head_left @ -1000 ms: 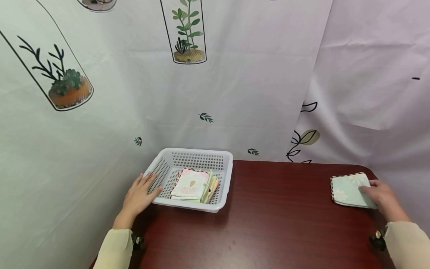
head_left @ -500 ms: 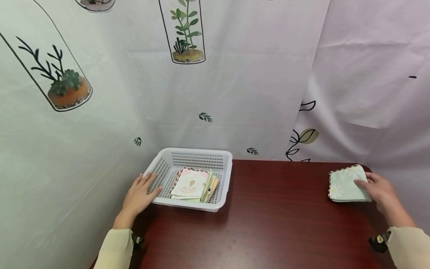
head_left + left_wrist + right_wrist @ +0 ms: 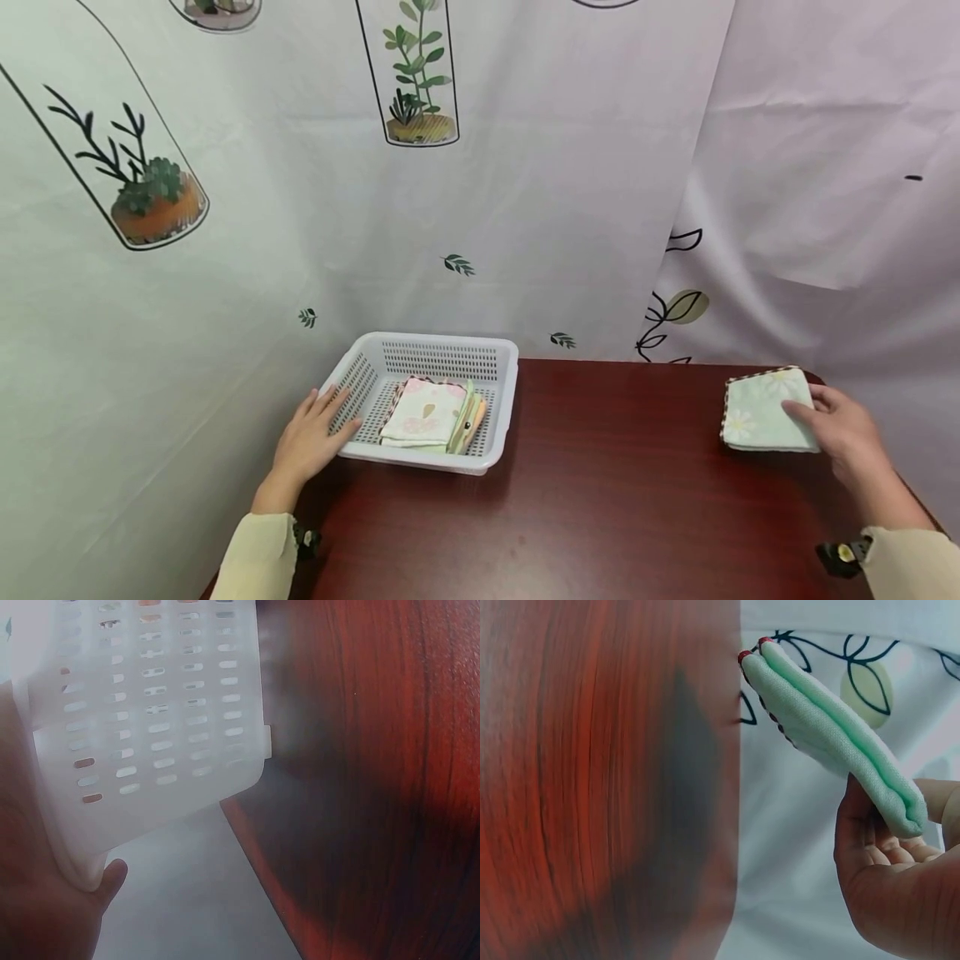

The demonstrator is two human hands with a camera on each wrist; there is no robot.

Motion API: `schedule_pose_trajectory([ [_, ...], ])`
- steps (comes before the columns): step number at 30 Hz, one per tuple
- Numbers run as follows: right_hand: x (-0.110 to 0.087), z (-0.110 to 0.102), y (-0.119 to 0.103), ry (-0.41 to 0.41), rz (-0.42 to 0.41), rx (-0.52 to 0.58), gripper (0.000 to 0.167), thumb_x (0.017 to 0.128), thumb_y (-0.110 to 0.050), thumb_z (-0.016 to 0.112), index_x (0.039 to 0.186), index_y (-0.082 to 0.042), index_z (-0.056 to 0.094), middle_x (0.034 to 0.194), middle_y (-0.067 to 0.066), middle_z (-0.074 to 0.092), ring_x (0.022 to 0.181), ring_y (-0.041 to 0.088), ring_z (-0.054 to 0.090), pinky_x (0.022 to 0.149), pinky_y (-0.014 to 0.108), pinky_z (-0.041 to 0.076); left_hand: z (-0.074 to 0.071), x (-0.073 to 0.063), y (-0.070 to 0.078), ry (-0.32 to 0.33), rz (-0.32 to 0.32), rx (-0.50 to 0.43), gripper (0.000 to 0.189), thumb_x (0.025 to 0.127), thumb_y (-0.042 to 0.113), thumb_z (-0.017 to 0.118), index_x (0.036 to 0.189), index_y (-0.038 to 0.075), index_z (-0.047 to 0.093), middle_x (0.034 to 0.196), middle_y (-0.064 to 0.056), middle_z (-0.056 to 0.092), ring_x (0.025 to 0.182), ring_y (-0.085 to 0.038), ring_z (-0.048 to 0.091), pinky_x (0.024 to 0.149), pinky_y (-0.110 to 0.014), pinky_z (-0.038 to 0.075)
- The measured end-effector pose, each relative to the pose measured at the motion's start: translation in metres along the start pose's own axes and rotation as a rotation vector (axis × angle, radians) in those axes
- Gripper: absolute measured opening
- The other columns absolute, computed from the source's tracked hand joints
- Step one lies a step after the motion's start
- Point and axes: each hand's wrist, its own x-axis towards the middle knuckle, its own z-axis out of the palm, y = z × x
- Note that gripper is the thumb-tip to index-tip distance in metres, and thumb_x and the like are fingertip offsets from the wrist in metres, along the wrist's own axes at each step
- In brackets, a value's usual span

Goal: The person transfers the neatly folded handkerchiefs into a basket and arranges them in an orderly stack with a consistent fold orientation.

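A folded pale green hand towel (image 3: pixel 768 412) with daisy prints and a striped edge is held by my right hand (image 3: pixel 847 429) near the table's right end. In the right wrist view, the thumb and fingers pinch one end of the towel (image 3: pixel 840 742), which is held up off the table. My left hand (image 3: pixel 311 442) rests with spread, fairly straight fingers on the left rim of a white plastic basket (image 3: pixel 498 417). Inside the basket lie a folded white-and-pink towel (image 3: pixel 423 412) and, along its right side, green and orange folded cloths (image 3: pixel 468 423).
The dark red wooden table (image 3: pixel 585 492) spreads between the basket and my right hand. Behind it and at both sides hangs a white curtain (image 3: pixel 570 183) printed with plants and leaves. The basket's back edge stands near the curtain.
My right hand has lifted the green towel a little and moved it slightly left. The left hand and the basket have stayed in place.
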Motion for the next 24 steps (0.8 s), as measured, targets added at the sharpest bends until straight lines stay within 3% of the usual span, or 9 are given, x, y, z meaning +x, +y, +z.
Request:
schedule_pose_trajectory([
  [5, -0.009, 0.004, -0.004, 0.018, -0.021, -0.017, 0.074, 0.105, -0.037, 0.052, 0.152, 0.014, 0.026, 0.144, 0.042, 0.037, 0.066, 0.0, 0.062, 0.058, 0.03, 0.056, 0.001, -0.001, 0.0, -0.002, -0.002, -0.001, 0.074, 0.099, 0.053, 0.056, 0.156, 0.01, 0.039, 0.162, -0.022, 0.031, 0.15, -0.048, 0.018, 0.114, -0.071, 0.023],
  [7, -0.012, 0.005, -0.006, 0.018, -0.031, -0.017, 0.074, 0.104, -0.037, 0.053, 0.151, 0.014, 0.027, 0.131, 0.035, 0.053, 0.066, 0.0, 0.062, 0.058, 0.03, 0.056, 0.001, -0.001, 0.001, -0.001, -0.002, -0.004, 0.073, 0.099, 0.051, 0.057, 0.156, 0.009, 0.039, 0.162, -0.021, 0.031, 0.15, -0.048, 0.018, 0.114, -0.071, 0.023],
  [10, -0.016, 0.005, -0.008, 0.007, -0.049, 0.007, 0.074, 0.104, -0.037, 0.055, 0.151, 0.014, 0.027, 0.105, -0.001, 0.064, 0.068, 0.001, 0.063, 0.059, 0.03, 0.057, 0.001, -0.001, 0.001, 0.002, -0.002, -0.003, 0.073, 0.099, 0.05, 0.057, 0.156, 0.009, 0.039, 0.162, -0.022, 0.031, 0.15, -0.048, 0.018, 0.113, -0.071, 0.023],
  [12, -0.018, 0.005, -0.008, 0.0, -0.057, 0.035, 0.075, 0.103, -0.036, 0.057, 0.15, 0.014, 0.027, 0.095, -0.025, 0.055, 0.068, 0.001, 0.064, 0.059, 0.03, 0.057, 0.001, -0.001, 0.0, 0.002, -0.002, -0.001, 0.073, 0.099, 0.05, 0.057, 0.156, 0.009, 0.039, 0.162, -0.022, 0.031, 0.15, -0.048, 0.018, 0.113, -0.072, 0.023],
  [14, -0.02, 0.006, -0.009, -0.006, -0.061, 0.061, 0.075, 0.103, -0.036, 0.058, 0.15, 0.014, 0.027, 0.09, -0.035, 0.046, 0.068, 0.001, 0.064, 0.059, 0.03, 0.057, 0.001, -0.001, 0.0, 0.004, -0.003, -0.001, 0.073, 0.099, 0.05, 0.058, 0.156, 0.01, 0.039, 0.162, -0.021, 0.031, 0.15, -0.048, 0.018, 0.113, -0.072, 0.024],
  [24, -0.03, 0.01, -0.017, -0.022, -0.08, 0.103, 0.069, 0.102, -0.034, 0.06, 0.145, 0.012, 0.032, 0.085, -0.041, 0.048, 0.067, 0.003, 0.065, 0.058, 0.03, 0.057, 0.001, -0.001, -0.001, 0.012, 0.003, -0.002, 0.074, 0.098, 0.052, 0.057, 0.156, 0.009, 0.039, 0.162, -0.022, 0.032, 0.15, -0.048, 0.019, 0.113, -0.071, 0.024],
])
